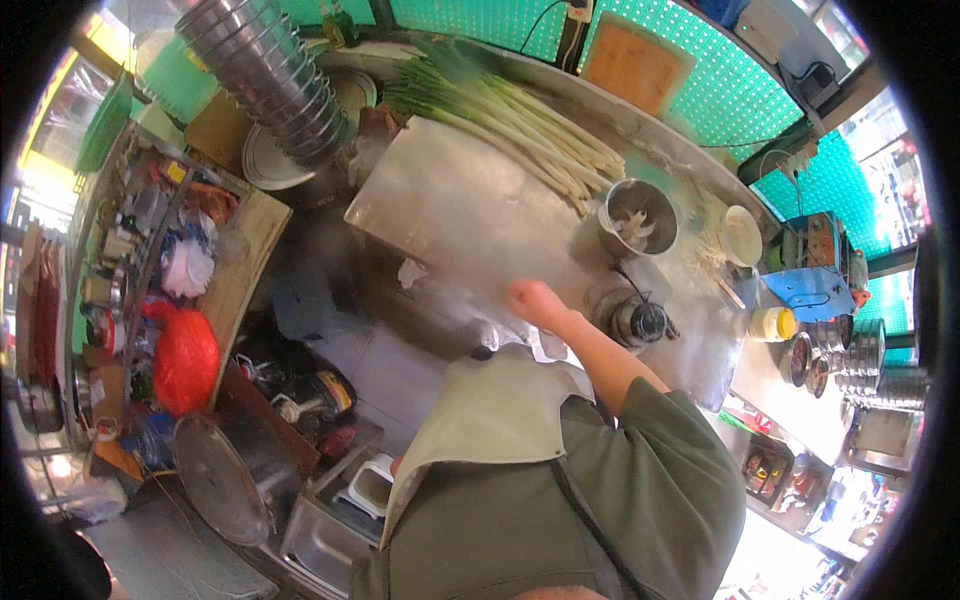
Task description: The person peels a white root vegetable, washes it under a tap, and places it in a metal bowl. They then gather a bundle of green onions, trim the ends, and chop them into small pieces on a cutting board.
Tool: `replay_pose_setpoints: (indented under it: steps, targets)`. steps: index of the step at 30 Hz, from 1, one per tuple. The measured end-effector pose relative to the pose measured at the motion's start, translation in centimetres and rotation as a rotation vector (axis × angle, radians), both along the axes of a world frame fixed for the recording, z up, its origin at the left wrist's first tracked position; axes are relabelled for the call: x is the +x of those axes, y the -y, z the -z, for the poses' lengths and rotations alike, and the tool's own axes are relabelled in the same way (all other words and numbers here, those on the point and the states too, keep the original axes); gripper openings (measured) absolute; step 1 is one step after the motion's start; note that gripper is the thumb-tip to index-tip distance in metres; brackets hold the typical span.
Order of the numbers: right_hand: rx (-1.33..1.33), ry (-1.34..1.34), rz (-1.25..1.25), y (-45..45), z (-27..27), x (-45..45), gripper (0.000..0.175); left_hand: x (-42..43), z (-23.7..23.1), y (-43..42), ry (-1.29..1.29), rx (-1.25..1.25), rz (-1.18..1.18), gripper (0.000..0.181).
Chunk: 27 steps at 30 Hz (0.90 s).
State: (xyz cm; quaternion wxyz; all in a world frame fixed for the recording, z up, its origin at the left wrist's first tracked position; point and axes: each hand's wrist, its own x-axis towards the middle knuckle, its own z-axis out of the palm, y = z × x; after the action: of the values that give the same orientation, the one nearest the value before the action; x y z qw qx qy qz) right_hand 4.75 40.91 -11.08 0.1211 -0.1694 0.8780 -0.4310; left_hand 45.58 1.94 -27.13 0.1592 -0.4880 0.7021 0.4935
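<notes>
My right hand, its fingers curled, hovers by the near edge of the steel-topped table; no object shows in it. Only a sliver of my left hand shows beside a white plastic container, the rest hidden by my apron. Long green onions lie across the table's far side. At their white ends stands a steel pot with pale pieces inside. Right of my right hand is a black-topped appliance with a cord. A pale bowl sits farther right.
Stacked steel pots rise at the back left. A shelf with a red plastic bag stands left, above a large round lid. A yellow-lidded jar and steel containers are on the right. Haze blurs the middle.
</notes>
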Motion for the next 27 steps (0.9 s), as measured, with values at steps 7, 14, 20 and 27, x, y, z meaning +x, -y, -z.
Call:
replay_pose_setpoints:
  steps: [7,14,20,27]
  targets:
    - [0.071,-0.110,-0.020,2.7,-1.3,-11.3,0.020,-12.9,-3.1,7.5,-0.157,0.056,-0.068,0.018]
    - [0.208,0.153,0.197,2.2,-2.4,-9.7,0.024,-35.0,-6.2,10.3,-0.518,-0.381,0.338,0.027]
    - [0.194,0.192,0.518,-1.4,-1.5,-2.3,0.023,-57.1,-18.0,0.0,-0.703,-0.285,0.809,0.035]
    - [0.310,0.240,0.802,0.9,0.9,3.1,0.052,-74.6,-26.9,-16.1,-1.233,-0.313,1.375,0.046]
